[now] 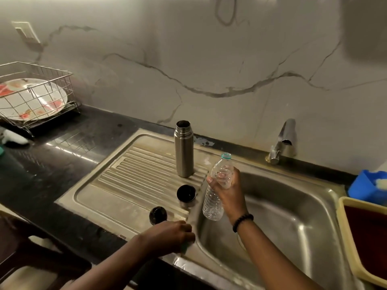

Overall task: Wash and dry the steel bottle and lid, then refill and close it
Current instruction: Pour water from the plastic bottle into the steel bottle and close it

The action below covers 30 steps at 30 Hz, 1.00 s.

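The steel bottle (184, 149) stands upright and uncapped on the ribbed drainboard (129, 181). In front of it lies its steel cup lid (186, 195), mouth up, and nearer me a black inner stopper (158, 214). My right hand (227, 193) grips a clear plastic water bottle (217, 189) with no cap, tilted over the sink's left edge. My left hand (173, 235) rests at the drainboard's front edge, fingers curled over something small and green that is mostly hidden.
The steel sink basin (282, 216) lies to the right, with a tap (281, 141) on the back ledge. A wire dish rack (35, 97) with a plate stands far left. A blue container (368, 185) and a yellow tub (360, 237) sit at the right.
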Each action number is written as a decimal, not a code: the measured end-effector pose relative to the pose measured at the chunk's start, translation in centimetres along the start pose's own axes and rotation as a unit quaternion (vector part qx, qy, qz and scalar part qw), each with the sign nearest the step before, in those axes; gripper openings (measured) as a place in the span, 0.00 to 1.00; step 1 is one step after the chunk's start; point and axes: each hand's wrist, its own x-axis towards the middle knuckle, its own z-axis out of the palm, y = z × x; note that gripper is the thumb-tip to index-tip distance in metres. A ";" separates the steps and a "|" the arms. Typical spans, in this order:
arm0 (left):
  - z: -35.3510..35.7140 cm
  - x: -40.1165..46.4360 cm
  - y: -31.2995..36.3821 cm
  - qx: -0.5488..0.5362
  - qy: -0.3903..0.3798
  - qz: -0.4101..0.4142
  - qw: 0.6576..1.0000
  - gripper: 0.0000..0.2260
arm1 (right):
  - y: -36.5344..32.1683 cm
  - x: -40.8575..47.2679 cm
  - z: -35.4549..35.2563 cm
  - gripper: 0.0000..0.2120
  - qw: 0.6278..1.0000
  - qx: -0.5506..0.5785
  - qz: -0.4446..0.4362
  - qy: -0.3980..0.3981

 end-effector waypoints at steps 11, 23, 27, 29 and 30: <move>2.0 0.9 0.2 -0.005 -0.013 -0.056 0.998 0.08 | -0.1 -1.2 -2.0 0.28 1.000 -0.020 -0.002 0.008; -7.3 4.6 0.5 -0.499 0.390 -0.184 0.752 0.04 | 2.3 -3.6 -3.6 0.32 0.993 -0.113 -0.020 -0.013; -9.0 5.8 0.4 -0.499 0.372 -0.151 0.768 0.06 | 2.0 -3.9 -3.5 0.34 0.976 -0.210 -0.049 -0.018; -9.1 6.4 0.3 -0.467 0.360 -0.143 0.795 0.05 | 1.8 -3.9 -3.5 0.35 0.969 -0.236 -0.066 -0.019; -9.0 6.6 0.2 -0.461 0.358 -0.140 0.800 0.05 | 1.7 -3.8 -3.5 0.35 0.968 -0.242 -0.068 -0.018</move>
